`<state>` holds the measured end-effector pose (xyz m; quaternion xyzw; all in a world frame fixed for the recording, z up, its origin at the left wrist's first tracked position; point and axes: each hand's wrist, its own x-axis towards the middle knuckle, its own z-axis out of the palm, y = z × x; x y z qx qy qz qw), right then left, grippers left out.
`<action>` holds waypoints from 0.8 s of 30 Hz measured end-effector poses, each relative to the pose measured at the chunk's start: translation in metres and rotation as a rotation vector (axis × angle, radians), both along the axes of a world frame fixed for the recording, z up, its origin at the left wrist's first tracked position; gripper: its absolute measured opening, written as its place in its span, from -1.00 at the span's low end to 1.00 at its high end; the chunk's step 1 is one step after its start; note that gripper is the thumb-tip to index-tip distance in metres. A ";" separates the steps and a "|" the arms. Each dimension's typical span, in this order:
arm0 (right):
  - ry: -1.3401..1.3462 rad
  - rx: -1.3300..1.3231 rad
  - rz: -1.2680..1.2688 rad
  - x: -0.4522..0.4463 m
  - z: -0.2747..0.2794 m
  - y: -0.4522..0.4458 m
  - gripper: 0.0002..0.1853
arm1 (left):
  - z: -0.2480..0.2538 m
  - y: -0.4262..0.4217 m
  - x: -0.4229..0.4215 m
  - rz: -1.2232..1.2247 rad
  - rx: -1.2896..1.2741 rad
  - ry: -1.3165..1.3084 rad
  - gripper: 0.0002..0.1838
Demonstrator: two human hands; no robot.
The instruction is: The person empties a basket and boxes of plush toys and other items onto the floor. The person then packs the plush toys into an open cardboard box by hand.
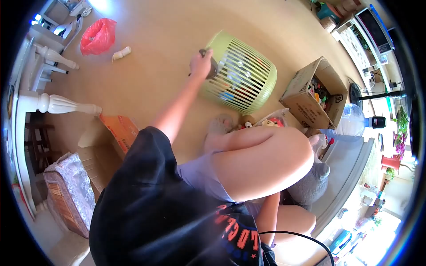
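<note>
My left hand (202,65) reaches out and is closed around the dark handle (213,70) of a light green slatted plastic basket (266,84). Small colourful items show through the basket's slats, too small to name. Only the forearm of my right arm (270,215) shows, beside my bent leg; the right hand itself is hidden. A grey furry thing (310,184), perhaps a plush toy, lies by my knees. Near my foot, a plush toy with a red part (276,121) rests on the floor.
An open cardboard box (306,106) holding toys stands right of the basket. Beside it is a large water bottle (353,122). A red plastic bag (98,37) and a pale cylindrical object (122,53) lie far left. Another open carton (100,164) is near white table legs (62,104).
</note>
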<state>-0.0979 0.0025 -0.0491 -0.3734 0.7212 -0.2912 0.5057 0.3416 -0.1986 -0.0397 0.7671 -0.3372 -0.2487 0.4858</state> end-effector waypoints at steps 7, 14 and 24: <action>-0.125 0.011 0.018 0.032 -0.003 -0.027 -0.40 | -0.031 0.012 -0.001 0.151 -0.085 -0.176 -0.47; -0.368 0.023 0.002 0.078 -0.024 -0.084 -0.36 | -0.052 0.035 0.009 0.233 -0.078 -0.022 -0.53; -0.690 -0.067 0.129 0.157 -0.044 -0.153 -0.30 | -0.042 0.021 0.032 0.178 -0.391 0.291 -0.69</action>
